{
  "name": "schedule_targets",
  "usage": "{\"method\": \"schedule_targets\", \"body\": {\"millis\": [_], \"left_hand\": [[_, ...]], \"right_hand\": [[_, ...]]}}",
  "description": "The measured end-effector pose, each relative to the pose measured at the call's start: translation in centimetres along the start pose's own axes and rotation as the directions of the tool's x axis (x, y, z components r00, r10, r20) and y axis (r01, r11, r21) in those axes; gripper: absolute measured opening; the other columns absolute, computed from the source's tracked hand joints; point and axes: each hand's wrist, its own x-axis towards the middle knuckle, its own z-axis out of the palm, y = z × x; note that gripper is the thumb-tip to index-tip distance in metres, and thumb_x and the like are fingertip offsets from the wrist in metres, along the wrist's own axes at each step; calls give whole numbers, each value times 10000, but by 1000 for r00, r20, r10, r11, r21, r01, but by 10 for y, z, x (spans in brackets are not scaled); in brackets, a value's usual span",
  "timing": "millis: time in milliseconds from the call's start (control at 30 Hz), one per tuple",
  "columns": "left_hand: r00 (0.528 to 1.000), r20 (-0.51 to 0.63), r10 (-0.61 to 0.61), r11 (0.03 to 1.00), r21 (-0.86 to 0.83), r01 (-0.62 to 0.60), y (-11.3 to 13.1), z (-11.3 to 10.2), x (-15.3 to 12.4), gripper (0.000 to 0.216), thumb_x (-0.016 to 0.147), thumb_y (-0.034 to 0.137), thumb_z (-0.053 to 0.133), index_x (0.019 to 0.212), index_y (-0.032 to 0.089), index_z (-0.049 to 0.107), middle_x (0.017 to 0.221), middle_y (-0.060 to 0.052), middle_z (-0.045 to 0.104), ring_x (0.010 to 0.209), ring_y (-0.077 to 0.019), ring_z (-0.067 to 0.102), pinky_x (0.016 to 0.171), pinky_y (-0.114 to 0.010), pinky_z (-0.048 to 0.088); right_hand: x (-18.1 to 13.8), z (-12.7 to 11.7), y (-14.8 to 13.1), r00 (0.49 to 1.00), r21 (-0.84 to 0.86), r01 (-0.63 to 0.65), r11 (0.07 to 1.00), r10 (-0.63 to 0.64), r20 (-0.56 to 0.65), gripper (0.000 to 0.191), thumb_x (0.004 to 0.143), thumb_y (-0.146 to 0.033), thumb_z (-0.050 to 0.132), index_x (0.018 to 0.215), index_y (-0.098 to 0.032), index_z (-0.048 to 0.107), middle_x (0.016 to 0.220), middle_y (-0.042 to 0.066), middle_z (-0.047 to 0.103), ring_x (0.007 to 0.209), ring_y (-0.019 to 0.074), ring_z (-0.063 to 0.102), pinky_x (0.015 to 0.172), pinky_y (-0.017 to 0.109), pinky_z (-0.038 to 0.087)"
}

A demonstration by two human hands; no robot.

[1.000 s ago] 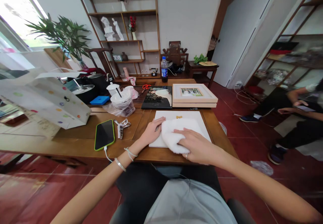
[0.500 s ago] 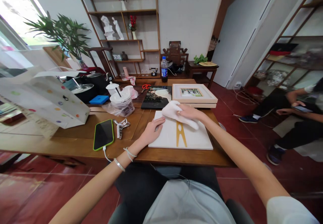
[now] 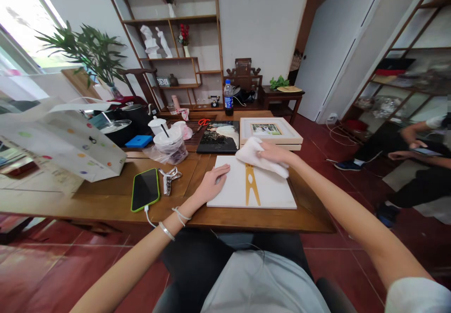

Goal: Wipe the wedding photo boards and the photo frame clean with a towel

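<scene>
A white board [image 3: 275, 195] lies flat near the table's front edge, with a gold upright shape [image 3: 251, 186] on its face. On its left side rests my left hand [image 3: 212, 183], fingers stretched out and lying flat. My right hand [image 3: 273, 152] holds a bunched white cloth [image 3: 252, 151] against the upper right part of the board. The cloth covers the top of the gold shape, and some of my right fingers are hidden behind it.
Behind the board lie a dark picture panel [image 3: 219, 136] and stacked light frames [image 3: 271, 132]. A charging phone [image 3: 145, 190], a plastic-wrapped cup [image 3: 169, 139] and a paper bag [image 3: 88, 148] stand left. A cola bottle [image 3: 229, 99] is at the back. Another person sits right.
My right hand and the cloth have moved a little to the right across the board. My left hand stays in nearly the same place.
</scene>
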Motion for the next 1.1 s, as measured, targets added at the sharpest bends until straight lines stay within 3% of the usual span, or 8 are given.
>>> {"method": "schedule_targets", "body": {"millis": [167,267,467,567,900,1100], "left_hand": [[1000,-13,11,1000,-13,-11,-1,1,0,350,825,216,432,1120,170,615,1225,-73,583,1201,-198,485,1075,-429,295],[1000,-10,7,1000,-9,-7,0,2,0,350,827,212,425,1118,170,615,1223,-74,584,1204,-195,482,1077,-433,290],[1000,-4,6,1000,15,-6,2,2,1,354,824,209,427,1117,148,615,1218,-93,584,1194,-202,493,1071,-430,305],[1000,-6,14,1000,13,-14,1,2,1,350,825,213,428,1113,150,617,1213,-92,589,1190,-202,497,1064,-427,318],[1000,9,14,1000,-2,-14,-1,1,1,351,835,223,428,1129,160,607,1235,-86,574,1211,-200,474,1079,-435,284],[1000,19,7,1000,18,-8,-1,1,1,359,839,217,422,1141,137,599,1236,-101,570,1212,-204,474,1079,-439,283]], "right_hand": [[-61,-2,29,992,-71,-110,991,106,-62,257,783,-217,381,928,-107,563,980,148,610,909,281,547,766,356,419],[-102,5,15,997,-144,-71,987,67,-32,232,758,-180,405,912,-142,574,924,117,612,923,270,532,799,353,393],[-162,9,-33,982,-165,116,979,-88,167,246,722,-110,417,863,-197,599,844,78,598,825,230,540,734,317,391],[-157,8,-33,989,-189,78,979,-51,142,277,733,-122,420,928,-190,605,884,87,607,844,235,552,737,316,396],[-66,21,5,997,-287,62,956,-74,-32,334,738,-152,439,1024,-108,606,1033,156,611,979,286,549,825,368,412],[-71,47,-5,991,-305,114,945,-132,-38,409,693,-72,436,1072,-92,587,1358,193,399,1324,300,210,1036,509,200]]}}
